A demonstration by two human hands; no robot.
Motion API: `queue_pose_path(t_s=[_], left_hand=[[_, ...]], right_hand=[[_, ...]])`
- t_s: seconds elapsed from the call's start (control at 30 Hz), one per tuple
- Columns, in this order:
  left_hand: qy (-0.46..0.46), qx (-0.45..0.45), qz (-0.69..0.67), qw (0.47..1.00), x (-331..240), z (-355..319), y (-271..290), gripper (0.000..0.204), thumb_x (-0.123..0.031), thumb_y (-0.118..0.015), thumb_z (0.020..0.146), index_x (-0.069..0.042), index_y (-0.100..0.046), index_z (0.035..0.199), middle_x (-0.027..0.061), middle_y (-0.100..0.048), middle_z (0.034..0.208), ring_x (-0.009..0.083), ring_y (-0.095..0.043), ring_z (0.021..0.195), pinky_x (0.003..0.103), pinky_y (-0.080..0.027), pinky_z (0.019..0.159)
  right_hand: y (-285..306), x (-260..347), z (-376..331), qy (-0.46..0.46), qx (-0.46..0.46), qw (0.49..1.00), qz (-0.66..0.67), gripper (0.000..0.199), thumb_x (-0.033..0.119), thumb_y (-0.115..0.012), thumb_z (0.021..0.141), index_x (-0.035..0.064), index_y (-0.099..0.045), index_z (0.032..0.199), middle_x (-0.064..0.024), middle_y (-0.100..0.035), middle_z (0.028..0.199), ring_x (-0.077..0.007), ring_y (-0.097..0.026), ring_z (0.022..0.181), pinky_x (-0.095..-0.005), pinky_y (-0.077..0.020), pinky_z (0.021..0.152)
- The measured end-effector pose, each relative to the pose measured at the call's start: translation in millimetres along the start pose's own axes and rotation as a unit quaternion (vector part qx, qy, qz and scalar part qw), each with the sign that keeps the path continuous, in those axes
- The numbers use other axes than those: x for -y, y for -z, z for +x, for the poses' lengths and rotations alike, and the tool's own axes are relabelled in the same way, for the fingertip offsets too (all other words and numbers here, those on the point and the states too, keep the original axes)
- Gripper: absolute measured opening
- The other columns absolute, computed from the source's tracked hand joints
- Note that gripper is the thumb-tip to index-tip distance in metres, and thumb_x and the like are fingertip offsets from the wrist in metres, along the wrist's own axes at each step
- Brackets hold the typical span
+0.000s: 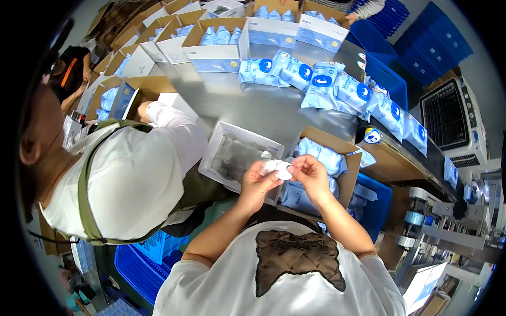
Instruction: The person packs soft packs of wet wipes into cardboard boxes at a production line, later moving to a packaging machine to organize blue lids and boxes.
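Over a white box (253, 136) and brown carton (349, 179), both hands (256, 185) nearly closed, pinching white round pieces (283, 171).

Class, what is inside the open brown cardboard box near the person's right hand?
Light-blue plastic packets; the right hand partly hides them. The bottom of the box is covered.

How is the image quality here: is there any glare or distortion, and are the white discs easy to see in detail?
Head view: the metal tabletop carries glare; head view: the white discs look bright and nearly washed out, so surface detail is hard to read; head view: the white air cooler looks tilted near the black rim, likely fisheye distortion.
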State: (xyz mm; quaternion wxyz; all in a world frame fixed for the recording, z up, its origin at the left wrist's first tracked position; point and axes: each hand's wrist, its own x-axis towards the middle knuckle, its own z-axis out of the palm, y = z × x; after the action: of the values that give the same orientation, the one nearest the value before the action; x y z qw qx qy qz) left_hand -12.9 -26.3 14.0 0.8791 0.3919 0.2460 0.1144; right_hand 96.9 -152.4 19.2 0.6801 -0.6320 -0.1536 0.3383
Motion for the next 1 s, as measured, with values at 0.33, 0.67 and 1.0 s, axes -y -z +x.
queue_pose_path(t_s=[0.33,0.67,1.0], left_hand=[[0.089,0.134,-0.082,0.983,5,12,-35,0.003,-0.008,-0.053,0.091,-0.009,-0.050,0.092,0.0062,-0.061,0.095,0.0177,-0.062,0.093,0.035,-0.053,0.083],[0.033,-0.045,0.013,0.998,6,13,-3,0.012,-0.009,-0.055,0.088,-0.005,-0.052,0.099,0.0151,-0.058,0.109,0.0249,-0.058,0.102,0.038,-0.047,0.089],[-0.105,-0.149,0.340,0.923,56,35,115,0.045,-0.012,-0.061,0.085,0.002,-0.045,0.124,0.0095,-0.053,0.116,0.0167,-0.049,0.106,0.028,-0.040,0.089]], right_hand=[[42,26,-36,-0.008,-0.111,0.985,0.132,0.012,-0.001,-0.063,0.081,0.0033,-0.056,0.090,-0.0070,-0.065,0.078,-0.0128,-0.064,0.071,-0.0231,-0.0511,0.063],[57,14,-50,0.025,-0.139,0.978,0.151,0.016,-0.002,-0.064,0.080,0.0068,-0.054,0.090,-0.0080,-0.067,0.084,-0.0114,-0.061,0.075,-0.0224,-0.0451,0.061],[75,-3,-47,-0.027,-0.167,0.974,0.151,0.012,0.005,-0.062,0.084,0.0104,-0.053,0.089,-0.0099,-0.068,0.092,-0.0090,-0.059,0.074,-0.0207,-0.0409,0.058]])
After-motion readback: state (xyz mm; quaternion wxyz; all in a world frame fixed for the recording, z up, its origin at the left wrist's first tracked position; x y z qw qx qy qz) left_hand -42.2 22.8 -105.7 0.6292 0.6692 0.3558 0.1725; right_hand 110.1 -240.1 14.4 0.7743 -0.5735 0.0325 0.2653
